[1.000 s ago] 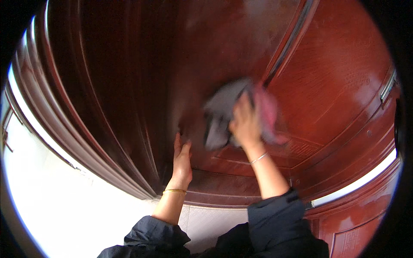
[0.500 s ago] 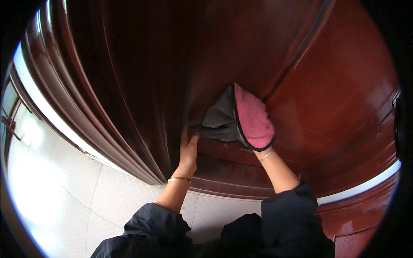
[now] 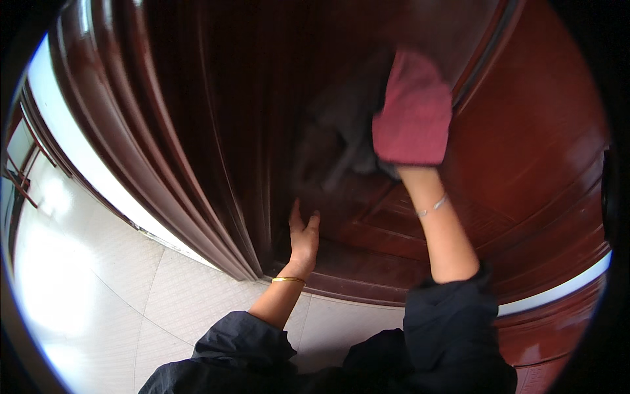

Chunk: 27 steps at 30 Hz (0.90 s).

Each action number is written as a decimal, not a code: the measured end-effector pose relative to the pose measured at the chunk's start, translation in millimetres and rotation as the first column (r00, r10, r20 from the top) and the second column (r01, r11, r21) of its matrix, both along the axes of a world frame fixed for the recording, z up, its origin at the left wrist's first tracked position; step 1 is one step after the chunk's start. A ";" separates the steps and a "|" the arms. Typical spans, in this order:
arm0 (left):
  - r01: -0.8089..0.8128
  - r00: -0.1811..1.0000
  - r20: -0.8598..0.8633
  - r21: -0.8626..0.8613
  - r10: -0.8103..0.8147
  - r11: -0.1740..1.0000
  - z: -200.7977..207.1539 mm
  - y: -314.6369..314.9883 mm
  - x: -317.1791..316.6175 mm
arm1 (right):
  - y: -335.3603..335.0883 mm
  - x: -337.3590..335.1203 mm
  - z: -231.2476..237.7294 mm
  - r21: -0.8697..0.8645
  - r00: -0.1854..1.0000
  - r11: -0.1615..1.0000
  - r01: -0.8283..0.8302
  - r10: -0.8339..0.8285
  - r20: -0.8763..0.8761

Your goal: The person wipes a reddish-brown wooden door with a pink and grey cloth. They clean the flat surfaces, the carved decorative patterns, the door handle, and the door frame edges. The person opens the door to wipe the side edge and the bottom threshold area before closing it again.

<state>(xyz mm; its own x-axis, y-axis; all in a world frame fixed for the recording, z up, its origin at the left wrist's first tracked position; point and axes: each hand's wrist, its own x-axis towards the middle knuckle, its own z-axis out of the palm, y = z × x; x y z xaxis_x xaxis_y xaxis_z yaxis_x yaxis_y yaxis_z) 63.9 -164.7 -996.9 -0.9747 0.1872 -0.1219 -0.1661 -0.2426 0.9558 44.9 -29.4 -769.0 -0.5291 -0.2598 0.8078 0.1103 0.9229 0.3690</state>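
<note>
A two-sided cleaning cloth, pink on one face and dark grey on the other, is up against the dark reddish-brown wooden door. My right hand holds the cloth; the pink side drapes over the fingers and hides them. The grey part trails to the left and is smeared by motion. Lower and to the left, my left hand is empty, its thumb and fingers apart, close to the door's lower part. A gold bangle is on the left wrist and a silver bracelet on the right.
A ridged dark door frame curves down the left side. Beyond it are a white strip and pale floor tiles with bright glare. A dark red-brown panelled surface shows at the lower right.
My right hand has moved up with the cloth, whose grey part now swings loose. My left hand, earlier at the cloth's grey end, is now apart from it, with fingers spread.
</note>
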 end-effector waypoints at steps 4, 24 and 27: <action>-0.134 0.991 0.016 -0.018 0.134 0.991 -35.0 -9.7 -1.2 | -48.0 -33.9 29.0 -0.437 0.992 0.894 -0.100 0.124 0.027; -0.198 0.928 -0.355 -0.209 0.114 0.958 -62.6 -30.8 5.1 | 46.4 81.5 -220.3 -0.419 0.454 0.888 -0.189 0.457 0.765; -0.153 0.920 -0.387 -0.195 0.068 0.969 -57.6 -30.3 6.1 | 96.1 128.4 -219.6 -0.236 0.361 0.971 0.037 0.207 0.909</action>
<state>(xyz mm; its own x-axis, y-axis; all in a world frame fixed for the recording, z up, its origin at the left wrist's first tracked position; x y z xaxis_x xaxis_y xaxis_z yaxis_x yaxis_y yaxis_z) 70.0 -195.0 -1054.5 -0.9692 0.0861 0.2308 0.2300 -0.0187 0.9730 173.3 66.7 -988.6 -0.9534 -0.2656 -0.1431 -0.2697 0.9629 0.0091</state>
